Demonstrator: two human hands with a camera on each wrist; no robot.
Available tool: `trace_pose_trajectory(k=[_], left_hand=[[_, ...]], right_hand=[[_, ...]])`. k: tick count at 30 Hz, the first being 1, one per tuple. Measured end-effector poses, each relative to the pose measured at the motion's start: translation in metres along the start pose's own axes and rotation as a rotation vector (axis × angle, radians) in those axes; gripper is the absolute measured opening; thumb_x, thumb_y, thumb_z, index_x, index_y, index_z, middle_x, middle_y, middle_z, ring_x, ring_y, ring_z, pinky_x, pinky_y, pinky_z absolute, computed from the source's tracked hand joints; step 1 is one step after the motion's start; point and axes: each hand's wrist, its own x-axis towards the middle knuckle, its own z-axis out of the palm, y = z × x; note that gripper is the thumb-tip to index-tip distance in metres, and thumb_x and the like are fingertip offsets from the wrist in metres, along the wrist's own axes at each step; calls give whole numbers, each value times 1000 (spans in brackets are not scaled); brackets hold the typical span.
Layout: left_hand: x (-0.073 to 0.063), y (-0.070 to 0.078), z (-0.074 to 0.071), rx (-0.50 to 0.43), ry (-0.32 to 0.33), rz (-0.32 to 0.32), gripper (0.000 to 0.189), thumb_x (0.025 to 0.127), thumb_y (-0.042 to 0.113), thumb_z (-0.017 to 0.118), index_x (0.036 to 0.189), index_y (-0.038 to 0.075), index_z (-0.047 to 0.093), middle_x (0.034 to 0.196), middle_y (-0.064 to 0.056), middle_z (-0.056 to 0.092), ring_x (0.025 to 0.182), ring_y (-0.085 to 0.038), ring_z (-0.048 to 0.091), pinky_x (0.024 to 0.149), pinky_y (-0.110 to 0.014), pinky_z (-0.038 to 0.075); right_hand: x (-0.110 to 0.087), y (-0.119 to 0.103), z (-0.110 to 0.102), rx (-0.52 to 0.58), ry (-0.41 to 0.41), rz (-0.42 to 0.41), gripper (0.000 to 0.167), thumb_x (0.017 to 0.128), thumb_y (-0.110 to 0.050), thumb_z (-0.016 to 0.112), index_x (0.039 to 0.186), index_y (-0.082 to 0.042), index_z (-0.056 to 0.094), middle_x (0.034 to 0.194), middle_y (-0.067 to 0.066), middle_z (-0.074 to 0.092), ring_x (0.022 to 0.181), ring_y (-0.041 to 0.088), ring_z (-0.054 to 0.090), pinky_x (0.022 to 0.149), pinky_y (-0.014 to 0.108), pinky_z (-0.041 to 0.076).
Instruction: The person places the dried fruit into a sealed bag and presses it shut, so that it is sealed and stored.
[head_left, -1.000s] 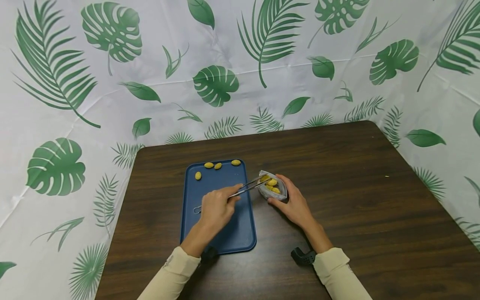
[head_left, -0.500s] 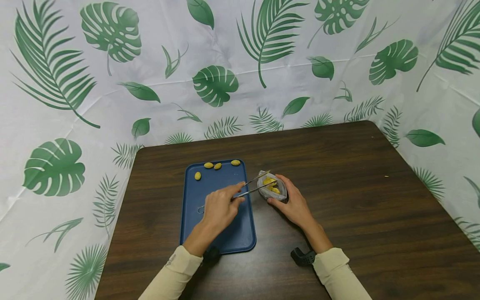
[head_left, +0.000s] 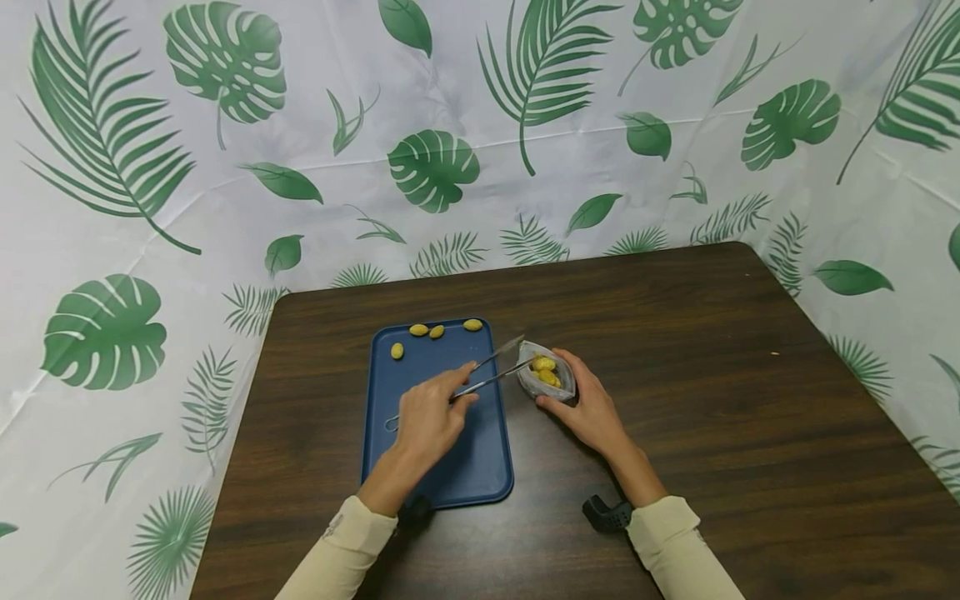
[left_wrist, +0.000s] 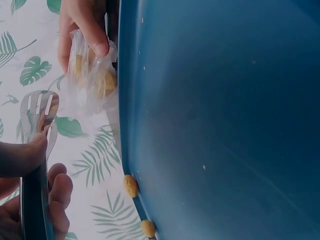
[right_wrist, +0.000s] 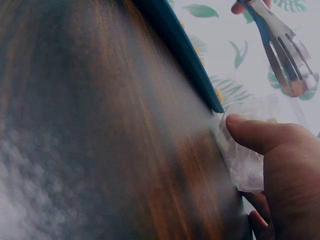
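My left hand (head_left: 431,421) grips metal tongs (head_left: 491,382) above the blue tray (head_left: 480,467). Their arms are spread, with nothing visible between the slotted tips, which reach the left side of a clear plastic bag (head_left: 531,387). Inside the bag are several yellow oval pieces (head_left: 550,377). My right hand (head_left: 588,408) holds the bag from its right side, thumb in front and fingers behind. More yellow oval pieces (head_left: 397,351) lie near the tray's far end. In the right wrist view the thumb presses the bag (right_wrist: 245,165), and the tongs (right_wrist: 287,50) hang above it.
The tray lies on a dark wood table (head_left: 675,358), with the bag just off its right edge. A leaf-printed cloth (head_left: 555,200) hangs behind the table. One tiny yellow crumb (head_left: 775,353) lies at the right.
The tongs, pinched together on a yellow piece over the bag, have spread and drawn back leftward. That piece is no longer between their tips. My right hand stays on the bag.
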Motion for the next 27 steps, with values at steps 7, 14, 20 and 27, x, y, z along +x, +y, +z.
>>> trace_pose_trajectory(k=[7,14,20,27], left_hand=[[-2,-6,-3,19,38,-21,45,85,14,84,128,14,74,101,-4,80,77,-22,75,60,-42,55],[0,-10,-6,41,42,-40,46,86,18,84,130,12,73,101,-3,80,71,-19,72,55,-37,51],[2,-12,-8,51,55,-52,48,85,19,84,131,10,72,101,-6,79,65,-19,67,52,-34,46],[6,-15,-10,62,44,-91,48,88,18,82,133,11,71,102,-5,79,60,-15,60,50,-30,40]], right_hand=[[0,0,0,7,0,0,84,86,-38,84,157,-28,39,154,9,52,136,40,52,106,66,41],[0,0,1,9,-2,3,85,86,-37,84,157,-27,39,154,9,51,138,39,51,108,65,41],[-1,1,1,6,-3,5,85,87,-38,84,158,-27,39,156,9,50,139,40,50,108,67,39],[0,2,1,19,-6,-7,85,87,-38,84,158,-27,38,155,9,50,138,39,51,108,66,41]])
